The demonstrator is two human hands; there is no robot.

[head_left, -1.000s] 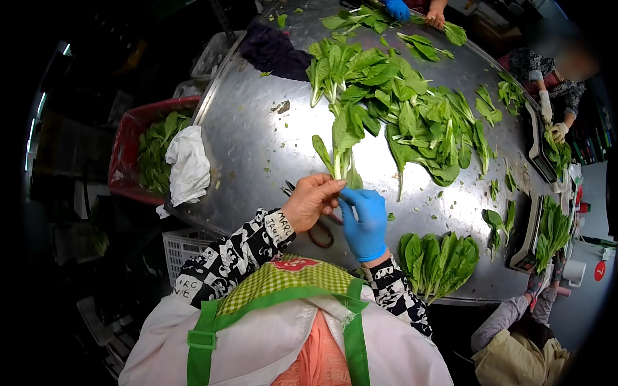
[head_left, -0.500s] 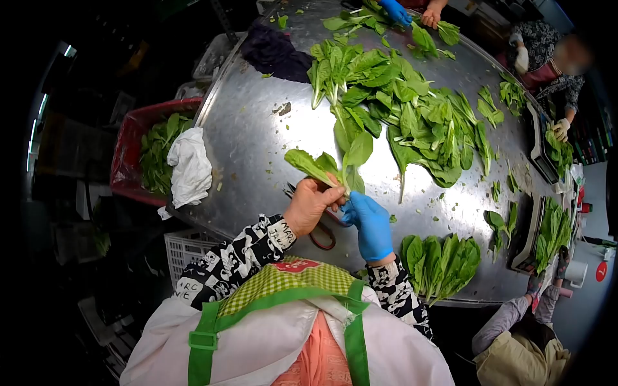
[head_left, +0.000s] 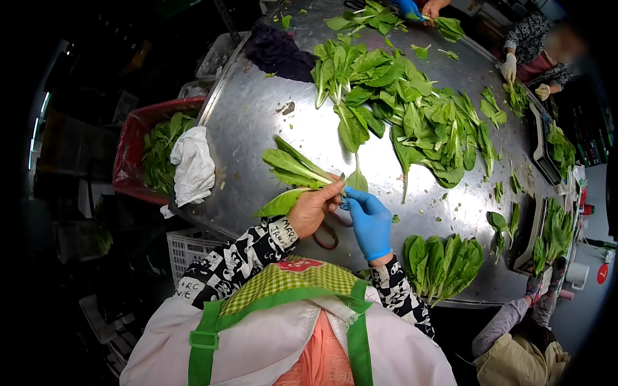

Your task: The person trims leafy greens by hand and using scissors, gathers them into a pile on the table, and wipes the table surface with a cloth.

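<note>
My bare left hand (head_left: 313, 209) is closed around the stems of a small bunch of leafy greens (head_left: 291, 167), whose leaves fan out to the left. In a blue glove, my right hand (head_left: 371, 222) pinches at the cut stem ends, touching my left fingertips; the exact grip is partly hidden. Below the hands lies a red looped handle (head_left: 327, 243), perhaps of scissors, mostly covered. A single leaf (head_left: 358, 177) rests on the metal table (head_left: 257, 122) just beyond my fingers. Right of my right hand is a neat bundle of greens (head_left: 442, 265).
A large heap of greens (head_left: 425, 122) covers the table's middle. At left stands a red bin (head_left: 129, 151) of leaves with a white cloth (head_left: 192, 164) on its edge. A dark cloth (head_left: 277, 55) lies farther back. Scales (head_left: 531, 238) line the right edge. Co-workers handle greens around the table.
The greens in my left hand have swung leftward, and the upright leaves between my hands are gone from there. A co-worker's gloved hand at far right has reached down to greens.
</note>
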